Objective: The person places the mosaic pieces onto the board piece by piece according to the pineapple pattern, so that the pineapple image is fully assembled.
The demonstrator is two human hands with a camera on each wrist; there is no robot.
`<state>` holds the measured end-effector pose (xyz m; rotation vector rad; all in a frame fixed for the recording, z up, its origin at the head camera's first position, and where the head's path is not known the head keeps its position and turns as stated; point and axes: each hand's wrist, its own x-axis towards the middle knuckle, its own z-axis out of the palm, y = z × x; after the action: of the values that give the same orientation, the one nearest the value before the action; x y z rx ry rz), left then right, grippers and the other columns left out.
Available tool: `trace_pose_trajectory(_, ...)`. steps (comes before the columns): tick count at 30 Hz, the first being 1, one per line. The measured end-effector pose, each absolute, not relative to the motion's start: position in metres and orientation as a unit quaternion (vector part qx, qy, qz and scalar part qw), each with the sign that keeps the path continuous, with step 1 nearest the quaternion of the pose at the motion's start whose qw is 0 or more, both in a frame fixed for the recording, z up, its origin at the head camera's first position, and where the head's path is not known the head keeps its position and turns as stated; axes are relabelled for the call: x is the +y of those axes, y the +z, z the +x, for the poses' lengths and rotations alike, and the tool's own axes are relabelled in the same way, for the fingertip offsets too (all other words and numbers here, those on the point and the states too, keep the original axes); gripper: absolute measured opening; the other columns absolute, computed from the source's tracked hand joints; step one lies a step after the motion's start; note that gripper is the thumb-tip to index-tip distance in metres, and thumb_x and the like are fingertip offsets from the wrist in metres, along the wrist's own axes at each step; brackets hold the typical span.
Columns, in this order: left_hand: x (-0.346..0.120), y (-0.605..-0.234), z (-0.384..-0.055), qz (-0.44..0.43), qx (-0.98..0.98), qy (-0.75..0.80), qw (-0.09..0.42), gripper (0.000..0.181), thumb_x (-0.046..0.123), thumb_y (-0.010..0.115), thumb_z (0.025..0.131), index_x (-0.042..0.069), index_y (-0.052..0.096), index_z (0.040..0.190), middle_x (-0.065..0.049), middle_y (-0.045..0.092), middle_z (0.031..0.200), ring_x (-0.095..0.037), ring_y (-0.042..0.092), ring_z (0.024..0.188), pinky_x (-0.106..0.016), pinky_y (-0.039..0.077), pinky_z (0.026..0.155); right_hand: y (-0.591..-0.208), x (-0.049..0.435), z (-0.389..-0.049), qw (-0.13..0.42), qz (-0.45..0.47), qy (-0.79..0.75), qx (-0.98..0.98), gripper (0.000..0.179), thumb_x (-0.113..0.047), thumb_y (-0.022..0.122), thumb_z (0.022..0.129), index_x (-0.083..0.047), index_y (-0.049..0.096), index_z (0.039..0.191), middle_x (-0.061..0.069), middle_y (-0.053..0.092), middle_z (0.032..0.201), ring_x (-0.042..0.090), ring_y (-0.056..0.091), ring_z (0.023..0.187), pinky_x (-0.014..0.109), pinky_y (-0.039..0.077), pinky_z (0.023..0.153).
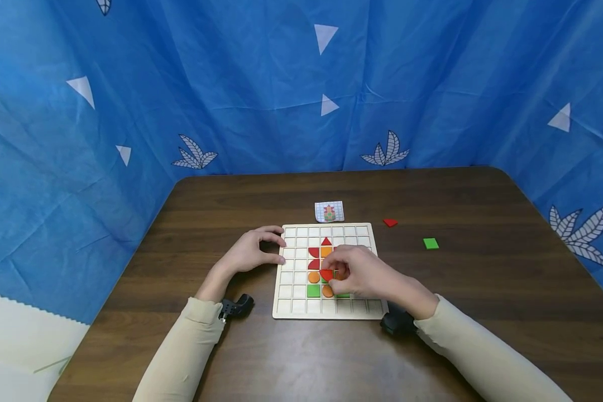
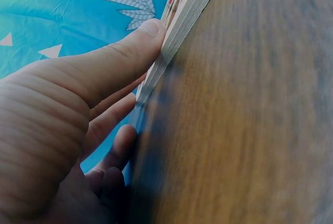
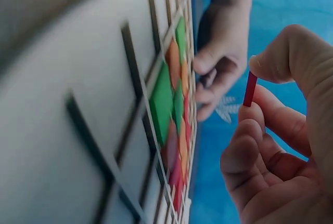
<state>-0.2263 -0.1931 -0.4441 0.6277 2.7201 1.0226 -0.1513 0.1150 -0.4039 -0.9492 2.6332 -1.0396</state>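
A pale wooden grid board (image 1: 290, 306) lies on the table, with red, orange and green tiles set in its middle squares. My left hand (image 1: 251, 251) rests at its left edge. In the left wrist view the thumb (image 2: 125, 52) touches the board's side, and the other fingers reach along it, loosely bent. Over the lower middle of the board, my right hand (image 1: 367, 271) pinches a red tile (image 1: 326, 274) between thumb and fingertips. Seen edge-on in the right wrist view, this thin tile (image 3: 250, 90) is raised off the board. The hand hides some tiles below it.
Behind the board lies a small paper card (image 1: 329, 211) printed with a coloured grid pattern. A loose red tile (image 1: 390, 222) and a green square tile (image 1: 430, 243) lie to the right on the brown table (image 1: 482, 223). A blue curtain (image 1: 281, 84) hangs behind.
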Motion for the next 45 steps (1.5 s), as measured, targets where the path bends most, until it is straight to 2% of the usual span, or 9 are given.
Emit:
trace_pose_trajectory(6,-0.192,-0.443,-0.228,0.216,0.911,0.341,0.081,0.031,0.034,0.091,0.08,0.025,0.078,0.106,0.002,0.059,0.145,-0.024,0.05,0.14,-0.046,0.044,0.115,-0.408,0.103,-0.144,0.077,-0.345,-0.32,0.879,0.022,-0.017,0.082,0.081,-0.021,0.076,0.102,-0.009,0.067,0.094,0.009,0.058,0.076,0.023,0.05,0.068)
trace_pose_trajectory(14,-0.19,-0.441,-0.229,0.221,0.91,0.342,0.079,0.032,0.035,0.09,0.08,0.025,0.078,0.107,0.002,0.06,0.145,-0.024,0.05,0.14,-0.046,0.044,0.115,-0.419,0.094,-0.136,0.059,-0.388,-0.309,0.866,0.013,-0.01,0.075,0.079,-0.021,0.071,0.085,-0.003,0.062,0.079,0.01,0.055,0.074,0.019,0.045,0.067)
trace_pose_trajectory(25,-0.192,-0.441,-0.228,0.216,0.911,0.341,0.081,0.031,0.034,0.09,0.08,0.025,0.077,0.106,0.002,0.059,0.145,-0.023,0.05,0.141,-0.046,0.044,0.115,-0.423,0.088,-0.13,0.067,-0.4,-0.261,0.876,0.012,-0.017,0.077,0.082,-0.02,0.073,0.093,-0.005,0.061,0.084,0.006,0.049,0.075,0.019,0.042,0.064)
trace_pose_trajectory(33,-0.193,-0.442,-0.226,0.207,0.911,0.346,0.089,0.032,0.034,0.091,0.079,0.024,0.078,0.106,0.001,0.059,0.145,-0.025,0.05,0.139,-0.047,0.043,0.115,-0.423,0.087,-0.126,0.067,-0.415,-0.233,0.877,0.012,-0.022,0.078,0.085,-0.019,0.075,0.096,-0.01,0.062,0.09,0.006,0.052,0.08,0.018,0.047,0.071)
trace_pose_trajectory(45,-0.193,-0.442,-0.225,0.206,0.91,0.348,0.09,0.03,0.033,0.09,0.08,0.024,0.077,0.106,0.0,0.059,0.144,-0.026,0.05,0.139,-0.048,0.042,0.115,-0.423,0.088,-0.122,0.028,-0.421,-0.207,0.883,0.012,-0.027,0.079,0.088,-0.018,0.071,0.087,-0.007,0.062,0.085,0.006,0.05,0.077,0.02,0.047,0.07)
